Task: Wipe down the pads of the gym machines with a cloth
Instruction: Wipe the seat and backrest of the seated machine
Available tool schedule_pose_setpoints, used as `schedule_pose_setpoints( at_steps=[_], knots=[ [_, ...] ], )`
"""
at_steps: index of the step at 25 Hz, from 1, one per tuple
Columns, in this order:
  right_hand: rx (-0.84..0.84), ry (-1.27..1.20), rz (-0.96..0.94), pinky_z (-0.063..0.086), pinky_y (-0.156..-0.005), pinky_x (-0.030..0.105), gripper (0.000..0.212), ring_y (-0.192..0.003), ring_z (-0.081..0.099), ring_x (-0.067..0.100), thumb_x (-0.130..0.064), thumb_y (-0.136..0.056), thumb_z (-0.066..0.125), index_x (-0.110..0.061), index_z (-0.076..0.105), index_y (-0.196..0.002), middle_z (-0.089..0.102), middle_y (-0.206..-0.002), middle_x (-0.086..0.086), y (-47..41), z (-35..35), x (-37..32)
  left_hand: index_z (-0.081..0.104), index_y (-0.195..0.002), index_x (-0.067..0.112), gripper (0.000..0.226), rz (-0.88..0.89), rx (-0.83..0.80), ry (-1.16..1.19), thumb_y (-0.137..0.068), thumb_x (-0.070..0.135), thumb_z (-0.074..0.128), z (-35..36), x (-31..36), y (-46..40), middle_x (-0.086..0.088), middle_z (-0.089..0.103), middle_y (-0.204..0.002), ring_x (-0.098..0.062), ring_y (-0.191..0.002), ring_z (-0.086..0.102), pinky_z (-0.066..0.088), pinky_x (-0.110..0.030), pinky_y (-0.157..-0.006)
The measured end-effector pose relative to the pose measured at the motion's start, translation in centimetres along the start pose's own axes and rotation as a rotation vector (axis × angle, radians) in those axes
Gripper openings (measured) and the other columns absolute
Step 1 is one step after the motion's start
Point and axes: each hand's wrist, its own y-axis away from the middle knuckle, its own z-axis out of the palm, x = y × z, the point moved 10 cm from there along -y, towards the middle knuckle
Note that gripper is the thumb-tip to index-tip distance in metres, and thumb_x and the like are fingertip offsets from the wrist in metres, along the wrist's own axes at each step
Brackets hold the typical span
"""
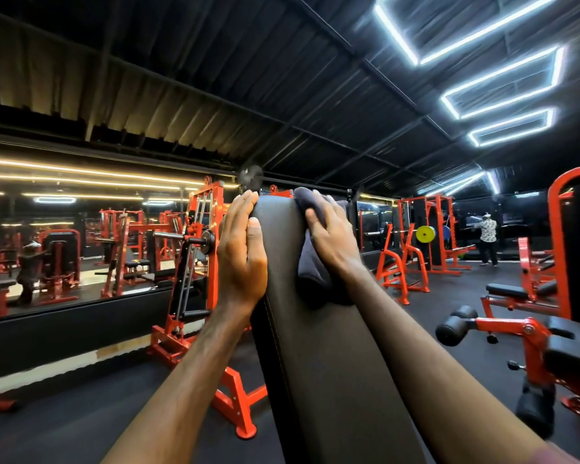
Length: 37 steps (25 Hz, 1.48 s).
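Gym floor, black rubber, red-framed machines all round. Mirror wall (81, 236) is running along the left, reflecting more red frames. White outline ceiling lights (503, 82) are glowing upper right. A second person (488, 239) is standing far right, well apart.

Long black back pad (315, 346) is filling centre frame, tilting up and away from the camera. A red cable machine (198, 249) is standing just behind its left side; a red bench with roller pads (456, 324) is sitting to the right.

Dark cloth (310, 259) is lying bunched on the upper right part of the pad, near the top edge. Right hand (332, 239) is pressing on it, fingers spread and slightly bent over the fabric, more pushing than pinching. Left hand (240, 252) is bracing the pad's left edge, fingers straight and pressed together, thumb lying on the front face.

Step in hand, judging: wiping the top section. To do it well: flatten the bunched cloth so more fabric is touching, be keeping the left hand steadying, be working in overlapping strokes from top downward, cover the side edges and the stitched seam.

Writing: no brand or label is reading legibly; anything on the machines is too small or blurred.
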Motion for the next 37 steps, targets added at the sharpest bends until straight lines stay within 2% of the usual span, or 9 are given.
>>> schedule_pose_setpoints(
  at_steps=[4,9,13,18,22,26,31,35,37],
  knots=[
    [-0.068,-0.009,-0.299,0.018,-0.130,0.037,0.054,-0.158,0.020,0.007,-0.036,-0.109,0.052,-0.038,0.038,-0.161,0.029,-0.170,-0.014,5.5,-0.4,-0.5,0.050,-0.154,0.008,0.049,0.000,0.001,-0.011,-0.108,0.018,0.039,-0.1,0.2,0.0,-0.003,0.048,-0.161,-0.011,-0.152,0.038,0.031,-0.043,-0.126],
    [0.036,-0.009,0.023,0.026,-0.128,0.047,0.051,-0.154,0.032,0.015,-0.041,-0.105,0.051,-0.037,0.047,-0.156,0.039,-0.165,-0.009,0.8,-0.7,2.0,0.050,-0.154,0.010,0.048,0.006,-0.030,-0.005,-0.108,0.020,0.039,0.0,0.0,0.0,-0.002,0.048,-0.160,-0.012,-0.151,0.039,0.033,-0.043,-0.125],
    [0.002,-0.024,-0.279,0.020,-0.129,0.036,0.052,-0.157,0.027,0.008,-0.033,-0.106,0.055,-0.032,0.046,-0.158,0.038,-0.166,-0.012,6.3,-1.0,1.5,0.049,-0.154,0.009,0.048,0.014,-0.022,0.012,-0.108,0.020,0.039,0.1,-0.4,-0.1,-0.004,0.048,-0.159,-0.013,-0.149,0.040,0.034,-0.043,-0.125],
    [0.051,-0.032,0.039,0.025,-0.129,0.044,0.056,-0.155,0.030,0.009,-0.043,-0.100,0.051,-0.031,0.050,-0.155,0.042,-0.165,-0.007,3.5,-1.4,3.6,0.051,-0.152,0.007,0.047,0.041,0.003,0.042,-0.107,0.017,0.041,0.0,-0.3,0.0,-0.005,0.050,-0.157,-0.015,-0.148,0.042,0.033,-0.043,-0.124],
    [0.011,-0.016,-0.293,0.022,-0.130,0.038,0.050,-0.157,0.028,0.010,-0.027,-0.107,0.056,-0.022,0.049,-0.157,0.041,-0.166,-0.006,9.6,-1.5,1.8,0.052,-0.151,0.009,0.047,0.047,0.003,0.067,-0.106,0.018,0.040,0.1,-0.6,-0.2,-0.005,0.051,-0.156,-0.016,-0.147,0.043,0.034,-0.045,-0.124],
    [0.092,-0.084,0.005,0.025,-0.129,0.048,0.046,-0.154,0.030,0.001,-0.029,-0.107,0.056,-0.039,0.051,-0.152,0.043,-0.163,-0.014,8.5,-2.5,4.5,0.051,-0.153,0.009,0.049,0.067,-0.002,0.085,-0.106,0.020,0.040,0.3,-0.6,-0.3,-0.004,0.049,-0.157,-0.015,-0.148,0.042,0.033,-0.045,-0.124],
    [0.019,-0.052,-0.226,0.023,-0.130,0.041,0.050,-0.158,0.028,0.010,-0.024,-0.108,0.056,-0.021,0.048,-0.157,0.041,-0.166,-0.007,14.7,-1.4,1.7,0.049,-0.155,0.009,0.050,0.058,-0.012,0.103,-0.107,0.019,0.040,0.3,-0.8,0.0,-0.004,0.046,-0.160,-0.015,-0.152,0.037,0.029,-0.045,-0.126],
    [0.102,-0.038,-0.022,0.026,-0.129,0.046,0.049,-0.154,0.031,0.002,-0.024,-0.107,0.056,-0.023,0.052,-0.155,0.044,-0.163,-0.009,11.3,-2.0,1.7,0.049,-0.155,0.010,0.048,0.056,-0.020,0.115,-0.108,0.019,0.040,0.4,-0.9,-0.1,-0.004,0.047,-0.160,-0.015,-0.151,0.039,0.032,-0.047,-0.125],
    [0.054,-0.026,-0.077,0.024,-0.130,0.043,0.051,-0.156,0.029,0.004,-0.030,-0.106,0.056,-0.024,0.050,-0.156,0.042,-0.165,-0.008,11.5,-0.5,-0.6,0.050,-0.153,0.009,0.048,0.060,-0.011,0.127,-0.107,0.018,0.041,0.2,-1.0,-0.1,-0.004,0.048,-0.158,-0.016,-0.149,0.041,0.033,-0.046,-0.124]
  ],
)
